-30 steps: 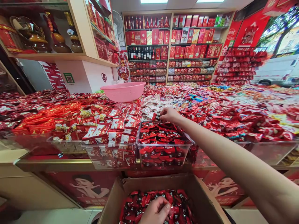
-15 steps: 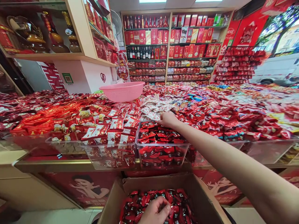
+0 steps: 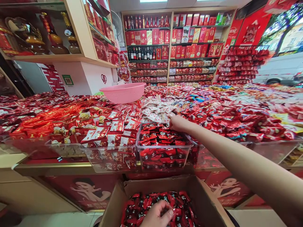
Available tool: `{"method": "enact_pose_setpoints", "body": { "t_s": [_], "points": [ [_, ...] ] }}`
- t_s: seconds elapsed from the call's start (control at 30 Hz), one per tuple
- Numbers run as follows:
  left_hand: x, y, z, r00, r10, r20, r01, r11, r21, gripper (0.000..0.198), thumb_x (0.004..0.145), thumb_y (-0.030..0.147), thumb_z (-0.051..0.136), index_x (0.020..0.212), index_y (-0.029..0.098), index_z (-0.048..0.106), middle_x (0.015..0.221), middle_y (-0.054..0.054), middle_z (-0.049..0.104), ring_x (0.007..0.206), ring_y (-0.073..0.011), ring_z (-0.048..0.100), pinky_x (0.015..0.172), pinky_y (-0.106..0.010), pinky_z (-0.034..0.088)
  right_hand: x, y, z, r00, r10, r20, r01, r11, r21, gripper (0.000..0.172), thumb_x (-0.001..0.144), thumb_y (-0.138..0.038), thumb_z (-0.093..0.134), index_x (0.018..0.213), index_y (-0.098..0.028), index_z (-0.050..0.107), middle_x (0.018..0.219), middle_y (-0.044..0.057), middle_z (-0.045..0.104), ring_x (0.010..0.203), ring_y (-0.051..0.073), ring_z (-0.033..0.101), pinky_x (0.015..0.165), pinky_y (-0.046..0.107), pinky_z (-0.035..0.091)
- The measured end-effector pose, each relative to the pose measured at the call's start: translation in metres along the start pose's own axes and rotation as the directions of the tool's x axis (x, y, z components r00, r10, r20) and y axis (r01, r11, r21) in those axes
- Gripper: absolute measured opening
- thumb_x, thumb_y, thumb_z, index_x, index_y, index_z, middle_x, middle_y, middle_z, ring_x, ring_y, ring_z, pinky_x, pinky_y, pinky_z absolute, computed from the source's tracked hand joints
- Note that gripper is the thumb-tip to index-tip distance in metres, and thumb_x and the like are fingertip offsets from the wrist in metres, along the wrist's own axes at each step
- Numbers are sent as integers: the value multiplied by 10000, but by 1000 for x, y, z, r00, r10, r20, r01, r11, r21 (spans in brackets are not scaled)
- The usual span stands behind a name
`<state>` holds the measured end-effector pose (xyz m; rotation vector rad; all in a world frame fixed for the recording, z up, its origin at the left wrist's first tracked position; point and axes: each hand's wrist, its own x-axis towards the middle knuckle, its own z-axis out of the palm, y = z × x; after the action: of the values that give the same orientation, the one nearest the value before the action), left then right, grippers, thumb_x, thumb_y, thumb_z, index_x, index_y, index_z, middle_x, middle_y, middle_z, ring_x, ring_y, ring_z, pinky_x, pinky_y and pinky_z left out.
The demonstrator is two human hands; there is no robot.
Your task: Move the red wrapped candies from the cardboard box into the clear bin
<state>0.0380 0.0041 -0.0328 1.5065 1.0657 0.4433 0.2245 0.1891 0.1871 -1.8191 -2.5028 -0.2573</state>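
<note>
My right hand (image 3: 179, 123) reaches over the back right of a clear plastic bin (image 3: 164, 147) full of small red-and-black wrapped candies (image 3: 163, 135). Its fingers are curled closed and point down at the candies; anything inside them is hidden. Below, a cardboard box (image 3: 208, 201) stands against the counter front, holding loose candies (image 3: 139, 208) in the same kind of wrapper. My left hand (image 3: 157, 215) rests low in that box, just over the candies. Thumb and fingers are curled toward each other there, and I cannot make out what they hold, if anything.
Left of the bin stands another bin with red-and-white packets (image 3: 115, 138). White packets (image 3: 157, 110) lie behind it, and a pink basket (image 3: 124, 93) sits farther back. Red packets (image 3: 227, 119) spread to the right. The counter edge (image 3: 71, 168) runs between bins and box.
My right hand has shifted a little to the right over the back of the bin, still closed. The left hand has stayed almost in place in the box.
</note>
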Motion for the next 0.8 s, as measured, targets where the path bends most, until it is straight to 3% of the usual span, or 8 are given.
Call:
{"method": "enact_pose_setpoints", "body": {
  "t_s": [0.17,0.4,0.53,0.6,0.63,0.7,0.73,0.8],
  "points": [
    [0,0,-1,1000,8,7,-9,999,45,264,736,391,429,839,172,535,753,-7,557,692,-134,497,667,-241,374,0,0,2,996,-83,-10,83,996,-30,188,603,-115,513,712,-108,667,769,126,647,788,225,568,703,268,398],
    [2,-9,2,1000,18,15,-18,1000,25,246,730,363,436,836,162,531,720,-4,545,654,-125,486,631,-231,372,-1,-2,-8,996,-87,-37,88,996,26,151,609,-132,524,679,-116,657,717,101,648,720,193,574,646,242,397],
    [-1,-4,2,999,-29,17,28,997,69,229,713,330,449,830,158,545,679,4,536,634,-123,470,600,-217,365,-44,-18,-37,981,-120,-151,147,973,178,221,723,-206,436,818,-132,622,806,67,635,754,152,559,666,232,392],
    [-5,3,1,999,-52,5,51,992,119,219,703,309,452,826,165,561,692,0,551,650,-130,475,605,-216,364,-81,-34,-42,951,-268,-152,308,838,449,218,739,-231,426,834,-157,608,772,22,632,692,110,561,613,191,401],
    [-7,7,0,998,-62,-7,63,986,155,214,697,306,458,821,176,572,713,-2,564,672,-138,483,617,-219,364,-100,-44,-37,913,-396,-97,374,717,588,205,735,-246,440,828,-175,609,747,0,632,660,96,563,575,170,403],
    [-10,12,0,998,-64,19,58,973,224,206,685,312,471,813,209,596,764,1,595,717,-156,500,639,-225,362,-134,-65,-9,774,-629,81,366,547,752,213,729,-292,457,836,-211,622,693,-23,634,583,88,564,492,156,396],
    [-11,12,1,995,-68,72,48,966,254,193,678,312,482,794,228,611,773,8,608,726,-162,508,640,-225,361,-146,-74,15,719,-669,190,314,556,770,231,729,-305,451,861,-227,623,696,-17,640,574,101,571,471,167,396],
    [-11,7,4,971,-85,222,16,955,296,163,669,307,495,732,256,637,736,24,627,697,-165,524,613,-222,359,-160,-91,74,680,-592,433,254,743,619,284,642,-334,543,876,-199,634,732,47,647,649,197,591,523,259,432]
  ]
}}
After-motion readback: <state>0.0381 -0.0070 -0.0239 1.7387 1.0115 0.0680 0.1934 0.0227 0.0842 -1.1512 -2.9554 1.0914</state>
